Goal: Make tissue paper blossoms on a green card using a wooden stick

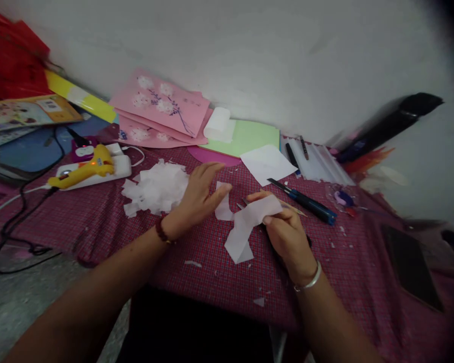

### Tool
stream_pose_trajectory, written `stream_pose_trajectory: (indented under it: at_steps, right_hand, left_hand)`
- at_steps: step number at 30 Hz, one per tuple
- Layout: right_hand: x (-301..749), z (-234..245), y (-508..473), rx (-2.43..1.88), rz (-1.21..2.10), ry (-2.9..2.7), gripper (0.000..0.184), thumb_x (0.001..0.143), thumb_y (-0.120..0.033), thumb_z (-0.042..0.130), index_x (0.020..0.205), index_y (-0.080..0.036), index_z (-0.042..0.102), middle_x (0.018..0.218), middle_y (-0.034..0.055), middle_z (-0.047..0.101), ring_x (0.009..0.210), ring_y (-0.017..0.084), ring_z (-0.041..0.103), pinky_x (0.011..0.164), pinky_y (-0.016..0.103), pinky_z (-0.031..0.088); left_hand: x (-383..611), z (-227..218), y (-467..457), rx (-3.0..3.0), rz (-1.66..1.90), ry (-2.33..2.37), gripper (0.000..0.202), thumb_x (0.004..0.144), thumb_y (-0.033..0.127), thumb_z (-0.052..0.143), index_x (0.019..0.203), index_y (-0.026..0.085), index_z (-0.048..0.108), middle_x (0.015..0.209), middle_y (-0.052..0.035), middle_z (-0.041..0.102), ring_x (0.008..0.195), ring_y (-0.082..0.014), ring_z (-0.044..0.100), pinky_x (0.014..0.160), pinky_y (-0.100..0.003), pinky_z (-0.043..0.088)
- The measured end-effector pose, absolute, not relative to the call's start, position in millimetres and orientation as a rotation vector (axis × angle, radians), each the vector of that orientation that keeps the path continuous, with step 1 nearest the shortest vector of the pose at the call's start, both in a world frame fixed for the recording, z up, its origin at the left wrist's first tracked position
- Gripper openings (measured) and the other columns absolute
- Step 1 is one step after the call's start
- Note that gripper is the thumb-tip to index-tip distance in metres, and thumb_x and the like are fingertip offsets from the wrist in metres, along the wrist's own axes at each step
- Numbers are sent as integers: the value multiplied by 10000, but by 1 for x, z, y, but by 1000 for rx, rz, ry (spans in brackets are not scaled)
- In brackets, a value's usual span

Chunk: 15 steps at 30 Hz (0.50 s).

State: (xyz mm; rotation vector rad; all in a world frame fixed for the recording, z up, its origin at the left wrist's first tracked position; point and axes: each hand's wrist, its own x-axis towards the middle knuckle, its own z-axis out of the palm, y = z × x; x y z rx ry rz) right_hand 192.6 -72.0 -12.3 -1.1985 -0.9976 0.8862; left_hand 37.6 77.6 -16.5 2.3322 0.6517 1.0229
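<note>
My left hand hovers over the table with fingers stretched out and nothing in it. Just past its thumb, a small piece of white paper lies on the cloth. Between the thumb and fingers of my right hand is a bent strip of thin white paper, its lower end hanging down. Pointed metal tips, apparently of scissors, show behind the strip; the rest is mostly hidden by the hand. Left of my left hand is a heap of cut white paper pieces.
A yellow glue gun rests on a white power strip with cables at left. Pink cards, green paper and a white sheet lie at the back. A blue utility knife is beyond my right hand.
</note>
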Motion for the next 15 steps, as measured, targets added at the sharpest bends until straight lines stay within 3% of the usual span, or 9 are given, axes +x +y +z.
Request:
stream_pose_trajectory:
  at_steps: [3,7,11,15]
  right_hand:
    - [195,-12,-71,-1266,758,-1199,104,779,-194,617,774,-238,711,1203,46,617,1154,241,538,925,385,456]
    - [194,-13,-68,-1372,686,-1307,111,808,-202,602,793,-251,700,1211,49,611,1206,254,510,936,411,455]
    - [189,-15,-63,-1426,677,-1296,102,823,-241,598,801,-245,697,1212,59,608,1172,255,532,901,407,476]
    - [186,-18,-61,-1409,701,-1254,94,831,-236,590,825,-238,684,1229,65,591,1152,245,548,886,401,490]
  left_hand:
    - [38,-8,64,2082,750,392,266,898,335,535,1118,191,576,1147,-93,629,1055,-193,573,912,-360,470]
    - [42,-7,58,1849,463,278,197,764,276,658,927,177,613,939,-41,651,850,-146,590,759,-285,482]
    - [44,-11,62,1690,419,293,95,776,251,598,730,171,582,759,-2,601,710,-104,537,687,-256,450]
    - [42,-13,65,1462,487,339,81,773,224,573,721,176,535,785,-11,607,741,-108,555,671,-249,452]
